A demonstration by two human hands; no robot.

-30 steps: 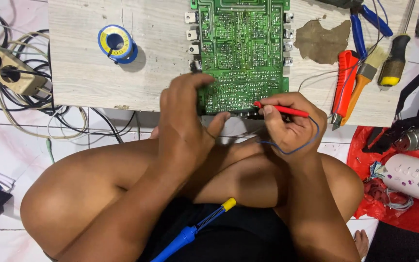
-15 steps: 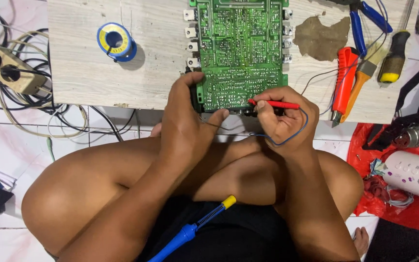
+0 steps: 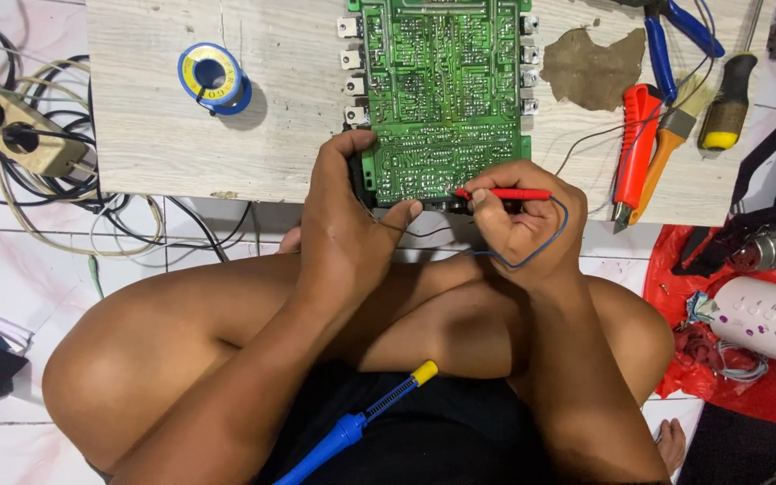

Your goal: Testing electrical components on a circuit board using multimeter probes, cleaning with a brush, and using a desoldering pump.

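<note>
Starting at the left, a power strip (image 3: 24,139) lies on the floor beside the tabletop (image 3: 163,144), tangled in cables. A blue solder spool (image 3: 211,78) stands toward the tabletop's far left corner. Your left hand (image 3: 348,229) has its grip closed on the near left corner of the green circuit board (image 3: 442,90), fingers over the edge, thumb pressed against the near side. The board lies flat at the middle of the tabletop, its near end reaching the front edge. Your right hand (image 3: 523,220) pinches a red probe (image 3: 505,193) in a closed grip, tip pointing left, touching the board's near edge. A blue desoldering pump (image 3: 352,427) rests in your lap. Orange cutters (image 3: 635,148), a brush (image 3: 671,144) and a screwdriver (image 3: 727,108) lie near the tabletop's right edge.
</note>
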